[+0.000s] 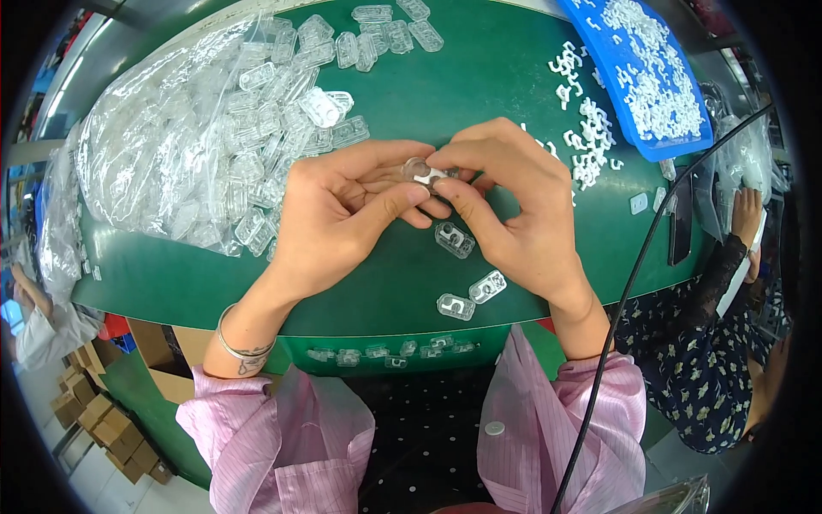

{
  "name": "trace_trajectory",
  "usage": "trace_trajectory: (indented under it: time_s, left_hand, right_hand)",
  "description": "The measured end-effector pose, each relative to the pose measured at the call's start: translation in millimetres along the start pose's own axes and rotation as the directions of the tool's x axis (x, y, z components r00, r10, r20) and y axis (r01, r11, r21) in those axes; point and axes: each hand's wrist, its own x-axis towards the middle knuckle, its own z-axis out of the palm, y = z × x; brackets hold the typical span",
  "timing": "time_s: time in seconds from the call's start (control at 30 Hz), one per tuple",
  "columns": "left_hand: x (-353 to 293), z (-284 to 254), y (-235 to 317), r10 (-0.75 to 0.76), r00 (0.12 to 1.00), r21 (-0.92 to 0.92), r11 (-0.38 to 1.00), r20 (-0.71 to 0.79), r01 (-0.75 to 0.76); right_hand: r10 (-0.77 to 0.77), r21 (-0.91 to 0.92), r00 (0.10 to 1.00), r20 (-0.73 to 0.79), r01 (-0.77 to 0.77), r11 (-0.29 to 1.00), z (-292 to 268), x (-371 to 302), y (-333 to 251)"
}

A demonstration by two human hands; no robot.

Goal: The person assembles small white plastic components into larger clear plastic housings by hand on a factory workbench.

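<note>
Clear plastic fills most of what I see from the head camera. At the centre of the frame my left hand (342,206) and my right hand (514,201) meet over the green table (428,94), and between their fingertips I pinch one small clear plastic case (424,172). My left thumb and forefinger close on its left end; my right thumb and forefinger close on its right end, so both grips are tight on the same piece, held just above the tabletop. My right hand hides part of it.

Just below my right thumb lies another clear case (455,239), and lower, near the table's front edge, two more (473,296). A row of further cases (394,349) sits on the ledge beneath that edge.

At upper left a large transparent bag (163,137) spills a heap of the same cases onto the table. At upper right a blue tray (651,77) holds small white clips, with loose white clips (586,137) scattered beside it. At the right edge of the frame another person's hand (747,214) rests near a dark flat object.
</note>
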Motion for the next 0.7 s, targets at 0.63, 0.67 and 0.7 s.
trace_trajectory:
  time_s: [0.63,0.67,0.7]
  left_hand:
    - [-3.1,4.7,-4.2,0.006,1.000,0.098,0.995,-0.010,-0.005]
    - [-2.0,3.6,-7.2,0.014,1.000,0.074,0.997,-0.028,-0.012]
    - [-1.2,2.9,-8.7,0.022,0.999,0.050,0.999,-0.046,-0.020]
  right_hand:
    - [-0.256,-0.232,0.965,-0.053,0.237,0.943,3.8,2.5,4.6]
    - [-0.256,-0.233,0.965,-0.055,0.237,0.943,3.7,1.7,3.6]
    - [-0.129,-0.170,0.991,-0.028,0.122,0.978,3.9,-0.1,1.7]
